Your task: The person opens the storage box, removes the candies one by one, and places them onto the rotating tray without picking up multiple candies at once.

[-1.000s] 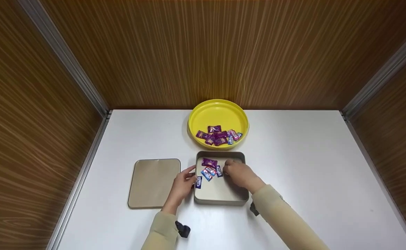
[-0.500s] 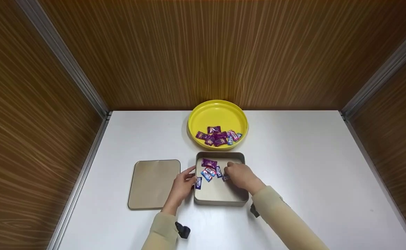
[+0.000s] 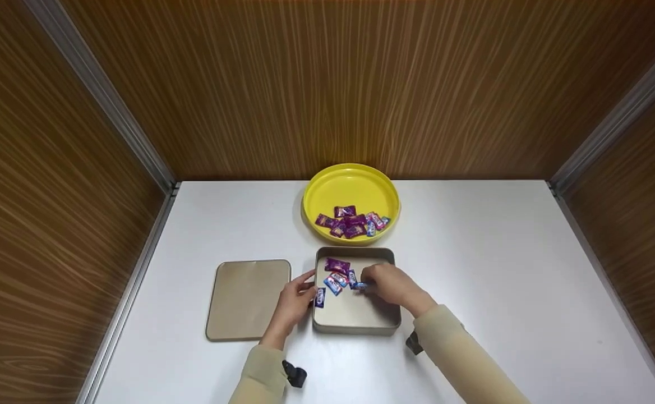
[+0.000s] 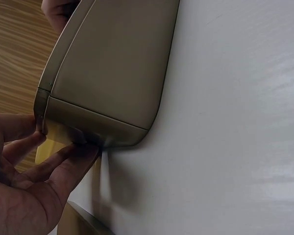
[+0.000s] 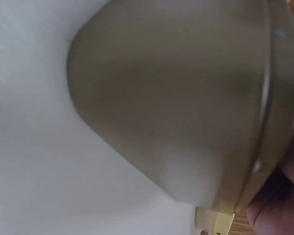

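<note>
One shallow tan box (image 3: pixel 345 315), smooth and metallic with rounded corners, sits mouth upward on the white table (image 3: pixel 484 264), its straight sides facing left, right, near and far. Inside, near the middle, lies a small blue candy (image 3: pixel 359 287) in a shiny wrapper, its long axis running left to right. Just left and far of it, a dark blue candy (image 3: pixel 353 278) runs near to far; a crinkled purple candy (image 3: pixel 337 265) lies beyond.

The right hand (image 3: pixel 393 285) reaches over the box's right wall from the near right, knuckles up, fingers curled down and pinching the blue candy's right end — their tips hidden underneath. The left hand (image 3: pixel 294 304) comes from the near left, fingers apart, tips against the box's left wall. A flat, matte lid (image 3: pixel 247 300) lies to the left; a round, glossy yellow tray (image 3: pixel 350 188) holding more candies stands just beyond the box.
</note>
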Motion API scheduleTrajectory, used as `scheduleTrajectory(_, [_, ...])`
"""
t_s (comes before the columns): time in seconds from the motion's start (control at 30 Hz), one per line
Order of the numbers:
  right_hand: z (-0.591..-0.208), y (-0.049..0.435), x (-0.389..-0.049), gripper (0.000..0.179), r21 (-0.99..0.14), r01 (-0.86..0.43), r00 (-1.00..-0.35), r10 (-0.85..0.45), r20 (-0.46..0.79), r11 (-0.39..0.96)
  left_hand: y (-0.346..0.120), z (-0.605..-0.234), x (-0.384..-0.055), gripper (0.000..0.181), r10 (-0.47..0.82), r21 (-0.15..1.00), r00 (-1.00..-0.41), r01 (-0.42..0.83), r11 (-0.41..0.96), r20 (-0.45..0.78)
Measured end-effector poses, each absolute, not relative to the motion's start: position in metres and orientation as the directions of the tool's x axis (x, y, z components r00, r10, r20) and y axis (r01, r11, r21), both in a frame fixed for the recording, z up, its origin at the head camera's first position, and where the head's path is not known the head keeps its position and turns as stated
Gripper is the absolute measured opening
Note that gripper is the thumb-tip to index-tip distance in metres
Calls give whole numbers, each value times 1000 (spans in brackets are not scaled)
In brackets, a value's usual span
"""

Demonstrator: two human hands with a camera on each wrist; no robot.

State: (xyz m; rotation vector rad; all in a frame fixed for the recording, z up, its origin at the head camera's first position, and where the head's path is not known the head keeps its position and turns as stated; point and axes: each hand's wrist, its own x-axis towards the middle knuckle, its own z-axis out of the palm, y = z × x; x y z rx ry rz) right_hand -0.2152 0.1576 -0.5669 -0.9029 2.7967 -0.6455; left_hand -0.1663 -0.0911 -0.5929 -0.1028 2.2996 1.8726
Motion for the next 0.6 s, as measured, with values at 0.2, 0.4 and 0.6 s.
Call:
scheduleTrajectory(0.2, [-563, 165, -218, 8, -575, -501, -815, -576, 62, 647, -91, -593, -165, 45, 55, 965, -983, -164, 203, -178])
scheduleTrajectory(0.4, [-560, 168, -221, 14, -673, -381, -875, -483, 41, 634, -91, -592, -165, 45, 54, 966, -983, -163, 202, -178])
scheduleTrajectory(0.6, [-557, 170, -228, 13, -800, -163, -952, -304, -25, 577, -91, -593, -166, 45, 65, 971, -986, -141, 193, -156])
